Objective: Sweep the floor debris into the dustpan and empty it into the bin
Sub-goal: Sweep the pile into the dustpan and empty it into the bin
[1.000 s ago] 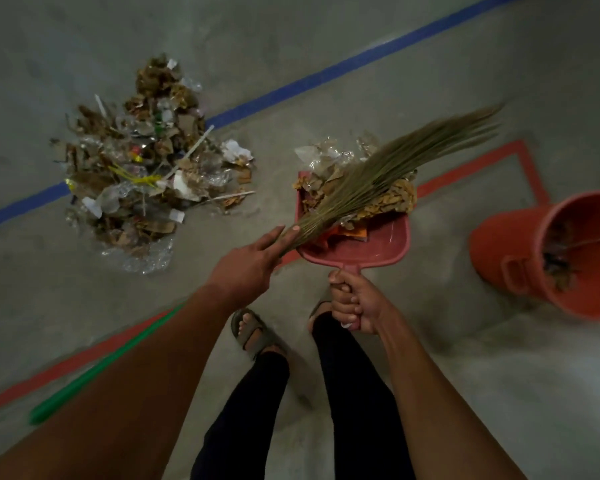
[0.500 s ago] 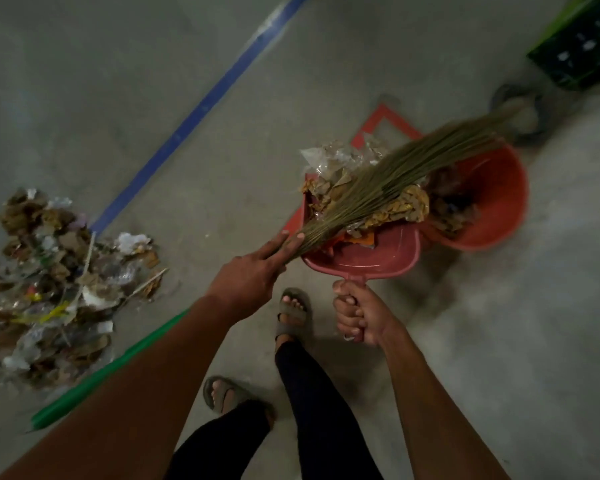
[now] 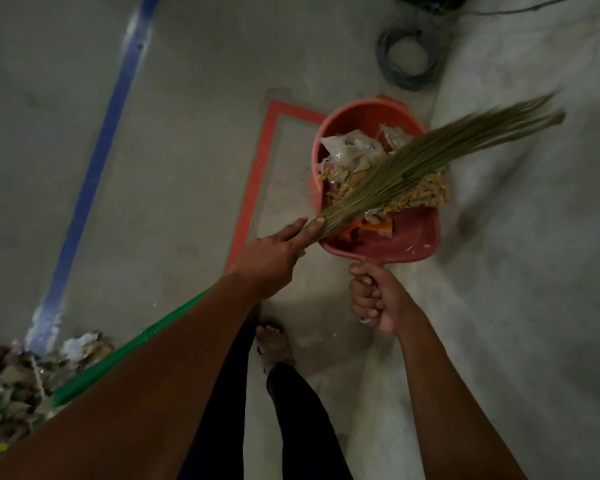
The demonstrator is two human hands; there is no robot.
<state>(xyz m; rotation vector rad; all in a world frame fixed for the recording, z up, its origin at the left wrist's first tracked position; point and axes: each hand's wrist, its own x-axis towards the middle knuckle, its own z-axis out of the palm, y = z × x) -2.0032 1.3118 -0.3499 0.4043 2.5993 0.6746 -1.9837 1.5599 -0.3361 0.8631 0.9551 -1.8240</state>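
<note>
Your right hand (image 3: 378, 299) was curled tight round the dustpan (image 3: 409, 237) handle, fingers wrapped fully about it, holding the pan level with its mouth pointing away from you. Your left hand (image 3: 274, 258) gripped the broom (image 3: 413, 168) where the green shaft meets the bristles, forefinger and middle finger stretched straight along the bristle base while the rest of the hand closed on the shaft. Just beyond your right grip, the pan carried a heap of debris (image 3: 378, 174): clear plastic, brown leaves and orange scraps. The bristles lay across that heap, pressing down on it. Beyond the pan's far edge and partly under it stood the orange bin (image 3: 329, 133), on the floor. Behind your left arm, well apart from both grips, the unswept pile (image 3: 18, 379) lay on the floor.
</note>
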